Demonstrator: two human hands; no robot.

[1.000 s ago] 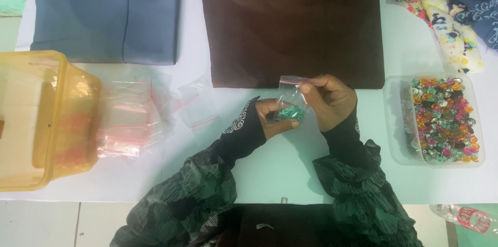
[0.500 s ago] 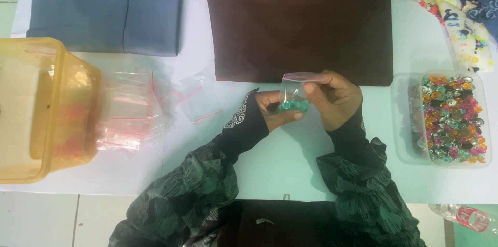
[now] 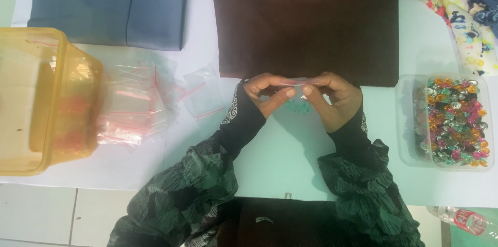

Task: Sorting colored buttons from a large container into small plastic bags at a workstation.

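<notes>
Where the small clear bag (image 3: 296, 91) was held upright a moment ago, left hand (image 3: 264, 93) and right hand (image 3: 332, 96) now both pinch its top strip level, teal beads (image 3: 298, 106) hanging inside; sealing looks underway.

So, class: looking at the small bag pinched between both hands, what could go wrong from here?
1. Both hands pinch only the top strip of the small clear bag; if the seal is incomplete, the green pieces inside may spill.
2. The open tray of coloured beads sits near the right hand; a stray elbow might knock it.
</notes>
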